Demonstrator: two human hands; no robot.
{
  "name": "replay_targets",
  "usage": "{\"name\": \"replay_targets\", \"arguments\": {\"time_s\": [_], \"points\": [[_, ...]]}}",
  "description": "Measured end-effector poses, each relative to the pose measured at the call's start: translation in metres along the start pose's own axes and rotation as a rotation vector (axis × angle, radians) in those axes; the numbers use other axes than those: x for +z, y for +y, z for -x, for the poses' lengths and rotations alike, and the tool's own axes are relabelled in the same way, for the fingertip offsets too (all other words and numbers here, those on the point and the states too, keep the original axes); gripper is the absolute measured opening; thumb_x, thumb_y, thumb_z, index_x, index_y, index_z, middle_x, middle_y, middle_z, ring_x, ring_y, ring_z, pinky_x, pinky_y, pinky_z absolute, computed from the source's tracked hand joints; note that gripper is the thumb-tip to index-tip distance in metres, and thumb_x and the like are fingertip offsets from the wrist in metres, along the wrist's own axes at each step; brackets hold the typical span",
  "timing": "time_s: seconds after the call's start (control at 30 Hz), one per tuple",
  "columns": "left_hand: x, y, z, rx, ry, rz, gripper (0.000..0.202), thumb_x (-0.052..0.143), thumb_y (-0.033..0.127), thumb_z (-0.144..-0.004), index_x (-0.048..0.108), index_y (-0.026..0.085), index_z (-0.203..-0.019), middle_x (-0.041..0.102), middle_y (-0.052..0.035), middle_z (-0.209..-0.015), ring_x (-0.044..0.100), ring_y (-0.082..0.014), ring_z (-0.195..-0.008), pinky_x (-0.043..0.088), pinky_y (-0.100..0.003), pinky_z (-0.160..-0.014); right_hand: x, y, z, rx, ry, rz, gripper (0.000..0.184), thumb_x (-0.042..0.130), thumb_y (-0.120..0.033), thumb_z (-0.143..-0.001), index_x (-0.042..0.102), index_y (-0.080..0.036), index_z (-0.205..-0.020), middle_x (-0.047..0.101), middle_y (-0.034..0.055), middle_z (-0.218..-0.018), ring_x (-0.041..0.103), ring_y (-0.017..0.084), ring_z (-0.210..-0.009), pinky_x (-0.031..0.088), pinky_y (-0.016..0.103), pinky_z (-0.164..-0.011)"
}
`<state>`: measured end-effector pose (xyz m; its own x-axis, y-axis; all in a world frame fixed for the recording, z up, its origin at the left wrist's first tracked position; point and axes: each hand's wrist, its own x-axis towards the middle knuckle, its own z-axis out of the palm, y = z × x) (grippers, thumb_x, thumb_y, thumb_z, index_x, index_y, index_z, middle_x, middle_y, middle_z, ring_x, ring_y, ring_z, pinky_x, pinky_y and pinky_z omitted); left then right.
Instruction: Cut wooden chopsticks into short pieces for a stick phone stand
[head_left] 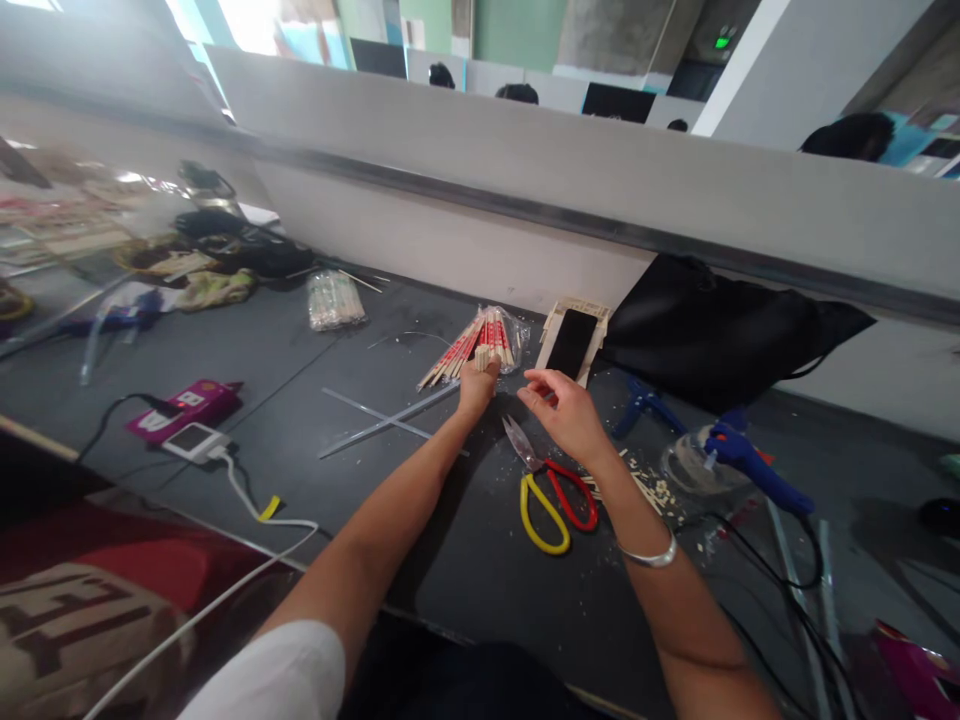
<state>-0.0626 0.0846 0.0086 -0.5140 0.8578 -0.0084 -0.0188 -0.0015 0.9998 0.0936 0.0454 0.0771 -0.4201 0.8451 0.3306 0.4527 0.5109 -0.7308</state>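
My left hand (477,385) is wrapped round a small bundle of pale wooden sticks (482,355), whose blunt ends show above the fist. Just behind it lie chopsticks in red-and-white wrappers (469,345), partly in a clear plastic bag. To the right, my right hand (561,408) hovers with bent fingers, thumb and forefinger apart and nothing visible between them. Below that hand, scissors (534,462) with one yellow and one red handle rest on the dark table (457,540). A black phone (572,342) lies on pale wooden pieces beyond my right hand.
Clear glue sticks (390,423) lie crossed at left of centre. A blue glue gun (757,470) with its cord and a tape roll (686,460) are at right, near wood scraps (652,488). A black bag (720,320) leans on the partition. A purple power strip (187,408) is left.
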Motion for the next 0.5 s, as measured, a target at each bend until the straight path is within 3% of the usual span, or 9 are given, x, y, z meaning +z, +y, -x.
{"name": "replay_targets", "arguments": {"time_s": [0.3, 0.37, 0.5], "points": [[-0.004, 0.007, 0.007, 0.011, 0.003, 0.011, 0.046, 0.061, 0.026, -0.087, 0.038, 0.023, -0.047, 0.036, 0.0068, -0.039, 0.032, -0.0082, -0.037, 0.028, -0.024, -0.042, 0.000, 0.001, 0.002, -0.038, -0.058, 0.091, 0.027, 0.062, -0.034, -0.091, 0.072, -0.018, -0.111, 0.072, 0.0041, -0.086, 0.067, 0.018, -0.078, 0.054, 0.032, -0.076], [-0.005, 0.006, 0.006, 0.035, 0.000, 0.024, 0.044, 0.063, 0.024, -0.085, 0.040, 0.022, -0.048, 0.036, 0.0072, -0.041, 0.034, -0.0083, -0.040, 0.031, -0.023, -0.045, 0.005, 0.002, 0.003, -0.066, -0.044, 0.131, 0.035, 0.059, -0.032, -0.093, 0.068, -0.021, -0.124, 0.072, 0.0048, -0.093, 0.066, 0.019, -0.082, 0.056, 0.035, -0.080], [-0.004, 0.004, 0.004, 0.066, -0.013, 0.062, 0.035, 0.068, 0.017, -0.078, 0.046, 0.020, -0.051, 0.041, 0.0072, -0.047, 0.042, -0.0088, -0.052, 0.038, -0.021, -0.053, 0.024, 0.000, -0.002, -0.203, -0.036, 0.296, 0.053, 0.060, -0.029, -0.094, 0.053, -0.030, -0.146, 0.065, 0.0102, -0.122, 0.061, 0.027, -0.112, 0.049, 0.049, -0.104]]}}
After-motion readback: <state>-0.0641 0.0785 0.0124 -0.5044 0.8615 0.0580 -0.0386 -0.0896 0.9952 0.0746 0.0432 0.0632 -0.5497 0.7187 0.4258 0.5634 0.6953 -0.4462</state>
